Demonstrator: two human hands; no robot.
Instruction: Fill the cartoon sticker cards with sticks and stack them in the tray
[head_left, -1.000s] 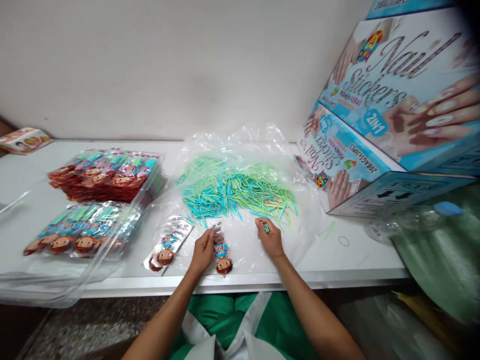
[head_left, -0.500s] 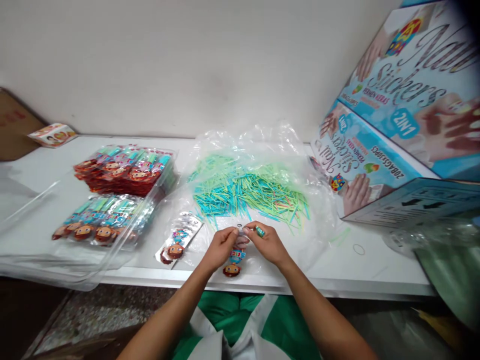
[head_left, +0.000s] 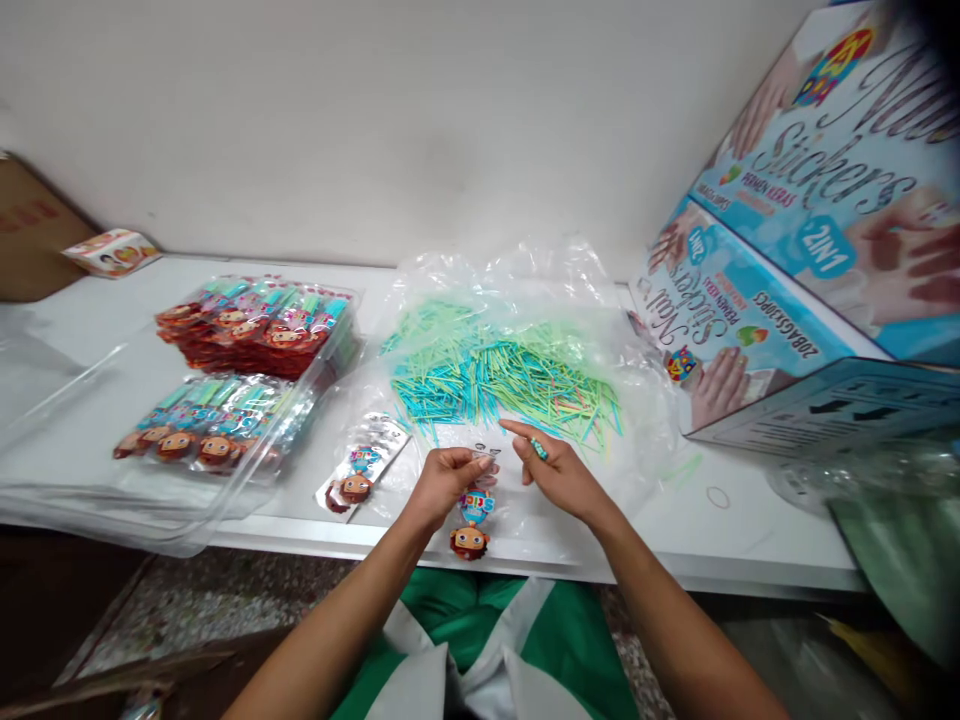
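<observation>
My left hand [head_left: 444, 482] pinches the top edge of a small printed sachet [head_left: 472, 510] between thumb and fingers. The sachet hangs with its cartoon head at the bottom, near the table's front edge. My right hand [head_left: 559, 472] is just to the right of it, index finger stretched out and thumb apart, holding nothing I can see. A teal-green band [head_left: 538, 448] shows on one of its fingers. Beyond the fingertips lies a heap of thin green and blue sticks [head_left: 510, 380] on clear plastic. To the left, a strip of flat sachets [head_left: 358, 470] lies on the table.
On the left, a clear plastic tray [head_left: 247, 480] holds stacked filled sachets [head_left: 247, 325]. Large printed boxes [head_left: 795, 230] stand at the right. A rubber band [head_left: 718, 497] lies on the white table [head_left: 637, 545], and a brown carton [head_left: 34, 235] is at far left.
My right hand has let go of the sachet's top and moved a little right, its index finger straightening. The left hand keeps hold of the sachet.
</observation>
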